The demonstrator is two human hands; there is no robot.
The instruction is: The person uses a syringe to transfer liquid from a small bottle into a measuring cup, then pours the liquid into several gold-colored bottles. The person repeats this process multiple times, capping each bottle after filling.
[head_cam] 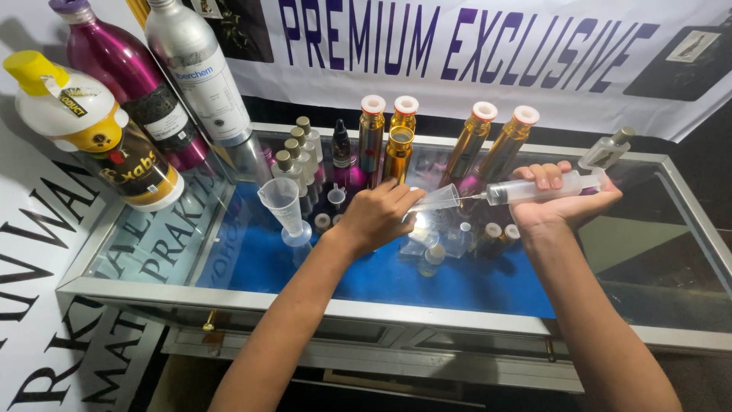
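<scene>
Right hand (560, 200) with closed grip around a clear syringe (545, 187) held level, needle pointing into a small clear cone (438, 200) pinched by the left hand (377, 215), both above the glass worktop (183, 252), gold bottles (396, 145) behind, plastic measuring cup (284, 210) at left

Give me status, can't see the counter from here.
Right hand holds syringe. Left hand tilts small clear cup at its needle. Gold bottles close behind.
</scene>
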